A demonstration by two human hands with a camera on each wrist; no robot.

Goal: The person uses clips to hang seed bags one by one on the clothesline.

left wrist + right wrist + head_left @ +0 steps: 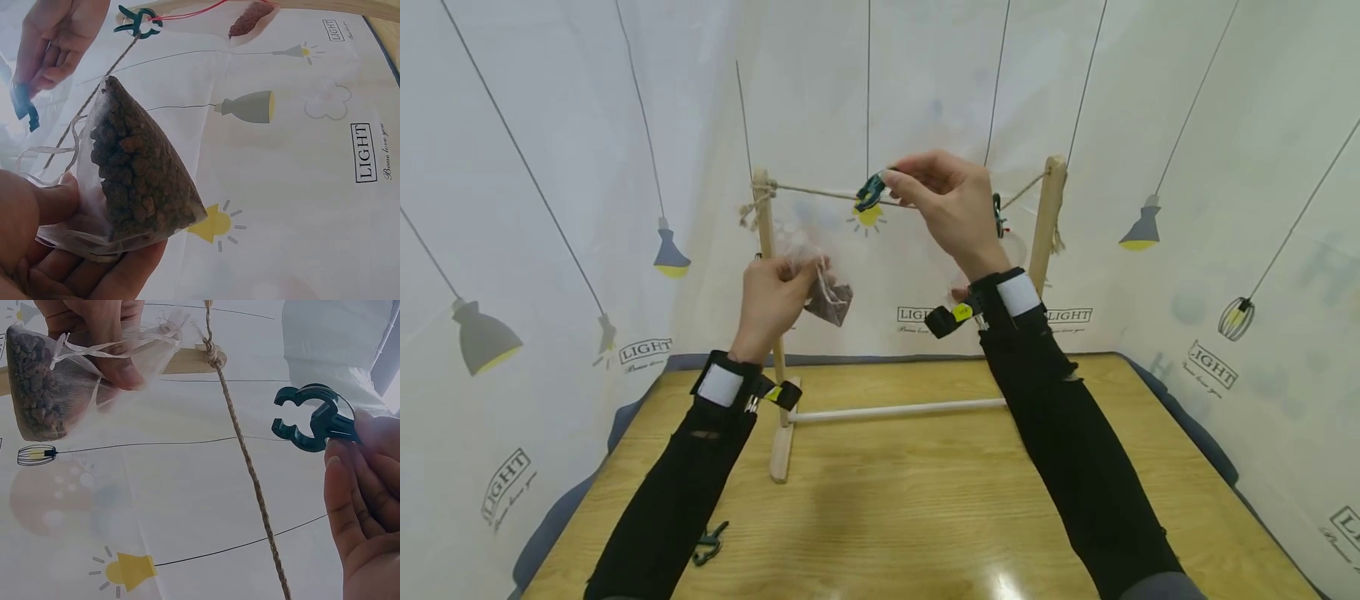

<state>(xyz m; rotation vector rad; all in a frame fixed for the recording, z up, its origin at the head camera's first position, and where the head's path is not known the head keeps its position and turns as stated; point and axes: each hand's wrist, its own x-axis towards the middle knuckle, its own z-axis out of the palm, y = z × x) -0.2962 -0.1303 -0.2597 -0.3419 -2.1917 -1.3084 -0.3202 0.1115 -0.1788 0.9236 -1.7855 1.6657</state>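
My left hand [772,302] pinches a sheer drawstring bag [831,304] near its gathered top, left of centre and lower than the rope [812,192]. Dark brown gravel [140,169] fills the bag, seen close up in the left wrist view. Thumb and fingers of my right hand [951,204] squeeze the handles of a dark green spring clip [315,419]. In the right wrist view its jaws stand apart with nothing between them, and the rope runs beside it. Whether the clip touches the rope cannot be told from the head view.
The rope spans two wooden posts [1049,218] joined low down by a white rod [898,411]. Toward the right post, another green clip [139,22] is on the rope, with a red-corded bag of reddish material [251,20] beside it. A loose clip [708,544] lies on the wooden table [887,500].
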